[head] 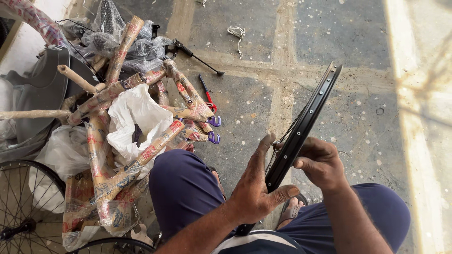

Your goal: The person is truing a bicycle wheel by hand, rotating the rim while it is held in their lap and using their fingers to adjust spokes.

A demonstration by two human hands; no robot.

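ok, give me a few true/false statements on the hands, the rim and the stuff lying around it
1. Both hands hold the black wheel rim. True: the left hand grips its lower part, the right hand works at its edge.
2. The rim lies flat on the floor. False: it is held up on edge, tilted.
3. A wrapped bicycle frame lies to the person's left. True.
4. The red-handled tool is in the right hand. False: it lies on the stone floor.
5. A spoked wheel shows at lower left. True.
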